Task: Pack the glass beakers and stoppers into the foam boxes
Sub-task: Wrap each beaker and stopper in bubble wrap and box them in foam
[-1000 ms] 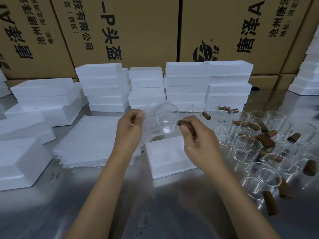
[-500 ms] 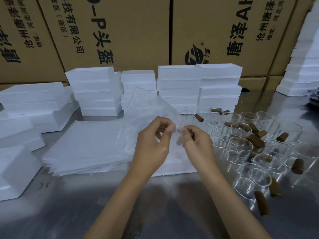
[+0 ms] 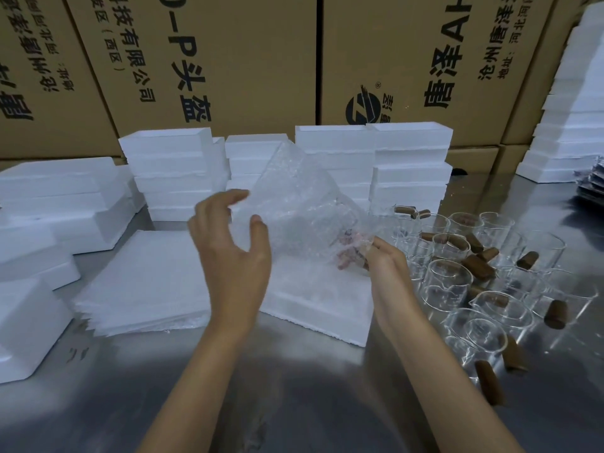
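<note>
A: Two hands busy: right hand (image 3: 389, 273) pinching bubble wrap (image 3: 304, 204) round stopper (image 3: 351, 253), above foam box (image 3: 320, 302). Left hand (image 3: 232, 256) spread, holding nothing.
B: Suggest keeping wrap taut, folding snug before boxing.

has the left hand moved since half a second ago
Yes. The left hand has let go of the bubble wrap and drawn away from the right hand, leftward toward the stack of foam sheets, its fingers now spread open.

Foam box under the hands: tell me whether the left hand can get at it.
Probably yes: the left hand hovers open and holds nothing, just above the foam box; only the bubble wrap hangs beside it.
</note>
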